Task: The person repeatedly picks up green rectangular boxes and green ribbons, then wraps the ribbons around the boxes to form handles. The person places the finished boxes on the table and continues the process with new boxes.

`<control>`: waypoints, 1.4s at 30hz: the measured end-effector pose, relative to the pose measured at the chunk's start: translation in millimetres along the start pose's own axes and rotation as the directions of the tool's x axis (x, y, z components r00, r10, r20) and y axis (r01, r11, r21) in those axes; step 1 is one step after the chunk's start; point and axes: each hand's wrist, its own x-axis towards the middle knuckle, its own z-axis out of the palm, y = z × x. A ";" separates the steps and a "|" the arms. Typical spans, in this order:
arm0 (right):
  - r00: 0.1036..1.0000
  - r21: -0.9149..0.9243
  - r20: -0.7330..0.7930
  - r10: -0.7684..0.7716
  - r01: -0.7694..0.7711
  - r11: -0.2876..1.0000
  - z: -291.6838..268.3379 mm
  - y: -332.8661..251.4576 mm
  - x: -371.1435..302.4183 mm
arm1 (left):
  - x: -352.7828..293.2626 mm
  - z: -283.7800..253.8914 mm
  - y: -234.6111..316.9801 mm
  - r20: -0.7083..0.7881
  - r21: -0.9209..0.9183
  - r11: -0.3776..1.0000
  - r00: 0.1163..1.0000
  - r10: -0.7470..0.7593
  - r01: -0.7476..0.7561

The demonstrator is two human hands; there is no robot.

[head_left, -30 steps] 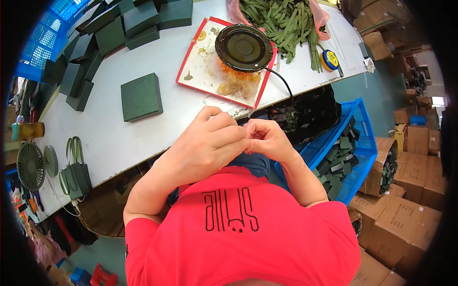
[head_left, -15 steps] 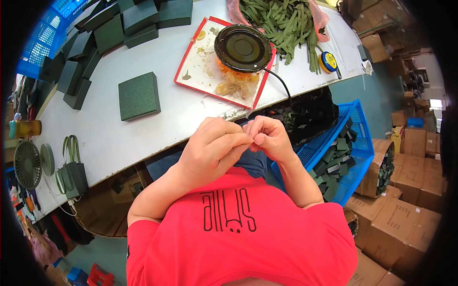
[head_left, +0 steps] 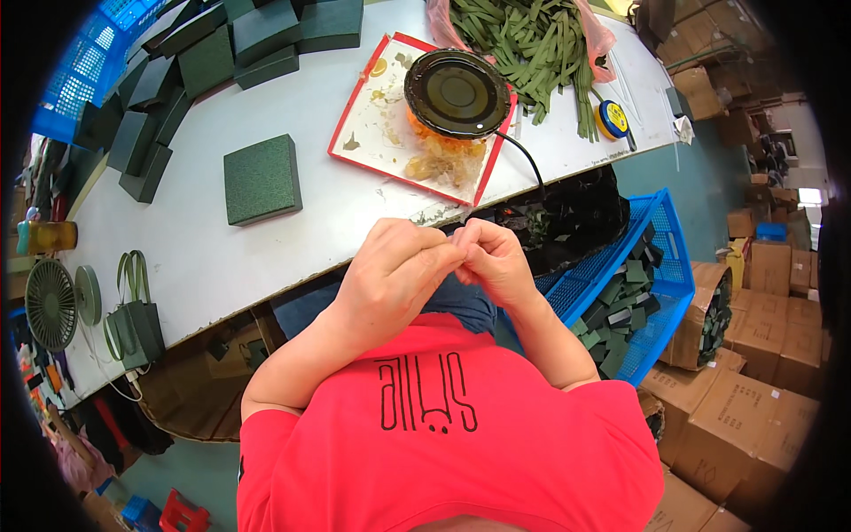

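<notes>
the left hand and right hand met in front of the red shirt, just off the near edge of the tabletop. their fingers were bent and drawn together at the tips; whether they grasped anything small between them i could not tell, since the knuckles hid it.

the lone box, dark green, lay flat on the tabletop beyond the left hand, touched by neither hand, and left of the red-edged tray. a black dish stood over an orange glow on that tray.

as for progress, the pile of boxes at the far left looked shut and formed, and the lone box looked whole too, with no strip visible on it. plenty seemed left: the strips lay loose in a heap in the pink bag, and many green pieces filled the blue basket at the right. how far the hands' own work had got could not be judged.
</notes>
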 end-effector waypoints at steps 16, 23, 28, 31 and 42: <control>0.958 0.315 0.073 0.277 -0.285 0.905 20.5 -11.2 -7.5 | 1.1 13.0 -9.0 -0.071 0.059 0.996 0.996 -0.061 0.065; 0.946 0.381 0.204 0.252 -0.314 0.869 18.3 -8.5 -5.9 | 0.9 8.1 -4.3 -0.078 -0.122 0.957 0.959 -0.273 0.262; 0.957 0.387 0.214 0.193 -0.265 0.883 19.1 -7.2 -4.6 | 0.5 4.8 -3.1 -0.001 -0.119 0.963 0.970 -0.243 0.241; 0.966 0.378 0.183 0.183 -0.241 0.894 19.1 -7.0 -4.6 | 0.7 3.0 -1.2 0.025 -0.130 0.957 0.966 -0.256 0.257; 0.965 0.200 0.029 0.261 -0.261 0.944 19.0 -7.1 -8.0 | -2.4 1.6 -4.0 0.038 -0.072 0.967 0.969 -0.243 0.245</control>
